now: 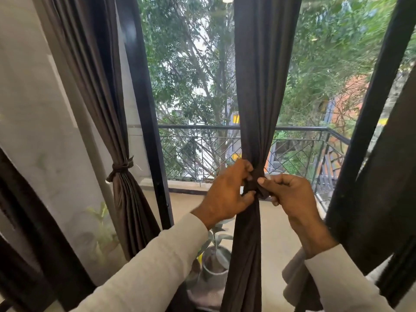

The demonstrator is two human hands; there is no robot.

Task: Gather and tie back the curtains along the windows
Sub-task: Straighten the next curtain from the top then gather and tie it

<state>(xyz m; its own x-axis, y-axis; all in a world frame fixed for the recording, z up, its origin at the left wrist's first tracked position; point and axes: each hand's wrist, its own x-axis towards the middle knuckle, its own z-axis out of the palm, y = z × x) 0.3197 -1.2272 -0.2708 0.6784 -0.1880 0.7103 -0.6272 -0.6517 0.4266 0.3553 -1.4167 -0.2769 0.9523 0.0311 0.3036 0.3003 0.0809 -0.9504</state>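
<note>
A dark grey curtain (258,86) hangs gathered into a narrow bundle in front of the middle window pane. At its waist sits a dark tie band (256,180). My left hand (227,194) grips the bundle and the band from the left, fingers curled round it. My right hand (290,194) pinches the band's loose end from the right, thumb on top. To the left, a second curtain (108,109) hangs gathered, cinched by a knotted tie (120,167).
Black window frames (148,131) stand left and right of the pane. A third dark curtain (382,176) hangs at the right edge. Beyond the glass are a balcony railing (202,127), a potted plant (216,262) on the floor, and trees.
</note>
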